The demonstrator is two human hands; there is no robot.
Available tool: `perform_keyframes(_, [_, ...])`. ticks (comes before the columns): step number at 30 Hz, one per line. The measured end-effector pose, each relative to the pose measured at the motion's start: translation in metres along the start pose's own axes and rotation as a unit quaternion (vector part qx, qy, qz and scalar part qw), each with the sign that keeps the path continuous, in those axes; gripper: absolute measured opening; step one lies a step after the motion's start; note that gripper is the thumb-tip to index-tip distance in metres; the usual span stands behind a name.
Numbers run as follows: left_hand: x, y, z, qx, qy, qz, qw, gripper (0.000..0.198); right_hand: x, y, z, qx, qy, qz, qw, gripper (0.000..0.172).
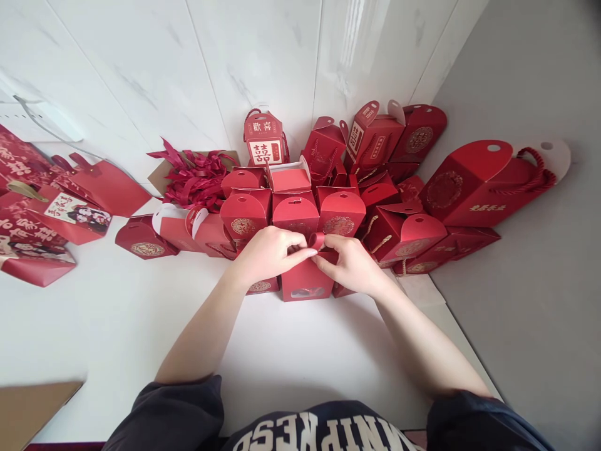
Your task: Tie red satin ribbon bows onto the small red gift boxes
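Observation:
My left hand (275, 252) pinches a red ribbon (317, 240) from the left, thumb pressed against the fingers. From the right, my right hand (346, 258) grips the same ribbon, which rises in a loop between the two hands. Right below them stands a red gift box (307, 280) with a clear window low on its front; its top is partly hidden by my fingers. Close behind are red boxes with rounded tops, one (295, 212) directly behind the ribbon and another with a gold round pattern (341, 214) to its right.
A cardboard box (157, 169) heaped with red ribbons (200, 181) sits back left. Larger red boxes (469, 181) stand at right against a grey wall (530, 300). Red printed bags (70, 210) lie far left. A cardboard piece (37, 407) is at the lower left of the white table (154, 313).

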State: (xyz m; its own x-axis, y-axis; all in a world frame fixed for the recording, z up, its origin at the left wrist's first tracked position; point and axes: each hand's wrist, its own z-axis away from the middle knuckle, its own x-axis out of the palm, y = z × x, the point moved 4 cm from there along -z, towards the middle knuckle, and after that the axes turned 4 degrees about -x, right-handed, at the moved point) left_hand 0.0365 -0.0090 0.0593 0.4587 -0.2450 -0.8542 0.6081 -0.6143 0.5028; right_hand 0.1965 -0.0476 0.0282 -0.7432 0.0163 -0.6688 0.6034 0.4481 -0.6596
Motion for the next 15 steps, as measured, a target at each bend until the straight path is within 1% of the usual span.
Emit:
perform_keyframes(5, [0.0026, -0.0015, 0.0004, -0.030, -0.042, 0.058, 0.997, 0.029, -0.0027, -0.0010, 0.0021, 0.012, -0.006, -0.009, 1.000, 0.009])
perform_keyframes(8, [0.0039, -0.0018, -0.0010, -0.027, -0.061, 0.081, 0.995, 0.024, -0.0044, -0.0011, 0.0032, 0.019, -0.001, -0.007, 1.000, 0.009])
perform_keyframes(11, [0.0017, -0.0008, -0.0004, -0.012, -0.055, 0.049, 0.997, 0.024, -0.0050, -0.0023, 0.0033, 0.015, 0.007, 0.002, 1.000, 0.011])
perform_keyframes(15, [-0.0001, 0.0008, 0.0025, 0.013, -0.050, -0.008, 0.999, 0.021, -0.0028, -0.0043, 0.0034, 0.000, -0.001, 0.030, 1.000, 0.014])
